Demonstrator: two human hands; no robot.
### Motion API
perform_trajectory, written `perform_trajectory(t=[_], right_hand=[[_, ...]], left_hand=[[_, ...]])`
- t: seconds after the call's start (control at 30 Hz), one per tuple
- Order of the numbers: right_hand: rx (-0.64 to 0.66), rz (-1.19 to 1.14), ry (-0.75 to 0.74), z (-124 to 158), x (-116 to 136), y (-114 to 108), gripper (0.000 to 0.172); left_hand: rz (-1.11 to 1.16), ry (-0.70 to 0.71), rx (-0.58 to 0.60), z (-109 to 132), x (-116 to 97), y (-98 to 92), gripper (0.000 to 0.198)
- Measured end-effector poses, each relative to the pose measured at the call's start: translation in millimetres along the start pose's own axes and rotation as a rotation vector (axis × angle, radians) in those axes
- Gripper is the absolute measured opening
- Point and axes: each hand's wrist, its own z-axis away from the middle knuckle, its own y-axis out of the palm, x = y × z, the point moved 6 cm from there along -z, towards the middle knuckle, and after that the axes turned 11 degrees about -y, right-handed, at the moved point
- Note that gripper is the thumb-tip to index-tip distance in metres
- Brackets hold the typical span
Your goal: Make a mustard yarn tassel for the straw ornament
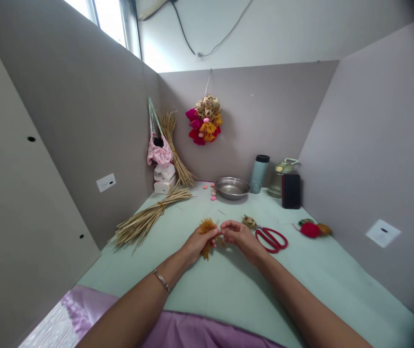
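Observation:
Above the middle of the table, my left hand is closed around a mustard yarn tassel, whose loose strands fan out above and below the fingers. My right hand is at the tassel's right side, thumb and fingers drawn together in a pinch close to the left fingertips. What sits in that pinch is too small to make out. Just right of this hand lie red-handled scissors, and a small woven straw ball is by their blades.
A bundle of straw lies at left; another straw bundle leans in the corner. At the back stand a metal bowl, a tumbler, a jug and a phone. Yarn balls lie right. Partitions surround the table.

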Motion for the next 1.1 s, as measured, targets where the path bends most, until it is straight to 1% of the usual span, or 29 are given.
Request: perform_trajectory(t=[0.13, 0.23, 0.33, 0.4, 0.47, 0.53, 0.63, 0.73, 0.8, 0.87, 0.9, 0.97, 1.1], right_hand=[[-0.011, -0.02, 0.009, 0.7, 1.6, -0.4, 0.026], [-0.04, -0.042, -0.001, -1.7, 2.6, -7.1, 0.031], [-0.094, -0.04, -0.025, -5.2, 3.8, -17.5, 0.035], [-0.117, -0.018, -0.037, -5.9, 5.2, -20.7, 0.035], [-0.105, 0.02, -0.044, -4.5, 7.2, -17.5, 0.036], [-0.059, 0.068, -0.052, -2.1, 9.5, -9.5, 0.036], [-0.011, 0.139, -0.073, -0.7, 12.4, -2.5, 0.031], [-0.076, 0.18, -0.103, -4.3, 14.5, -14.2, 0.027], [-0.14, 0.199, -0.115, -7.3, 15.0, -26.6, 0.028], [-0.156, 0.219, -0.112, -9.1, 14.0, -33.5, 0.03], [-0.136, 0.23, -0.105, -9.2, 13.0, -33.1, 0.03], [-0.047, 0.251, -0.088, -7.5, 10.8, -24.8, 0.032], [0.192, 0.281, -0.055, 2.0, 7.4, 4.1, 0.032]], left_hand=[[-0.049, -0.016, 0.048, 1.8, 1.1, 4.2, 0.032], [-0.063, -0.037, 0.076, 2.8, 1.9, 7.0, 0.03], [-0.057, -0.056, 0.069, 3.3, 1.4, 7.9, 0.028], [-0.051, -0.06, 0.058, 3.4, 0.6, 8.0, 0.029], [-0.048, -0.058, 0.056, 3.6, 0.1, 8.3, 0.028], [-0.047, -0.056, 0.062, 4.4, -0.2, 9.1, 0.027], [-0.049, -0.075, 0.093, 6.6, 0.4, 11.7, 0.026], [-0.039, -0.109, 0.115, 7.7, 1.2, 13.0, 0.027], [-0.014, -0.115, 0.104, 6.6, 1.3, 11.1, 0.029], [0.02, -0.107, 0.08, 4.0, 1.7, 7.7, 0.031], [0.035, -0.101, 0.067, 2.7, 2.0, 6.0, 0.031], [0.061, -0.088, 0.046, 0.3, 2.8, 3.2, 0.032], [0.09, -0.073, 0.031, -0.9, 2.7, 2.5, 0.034]])
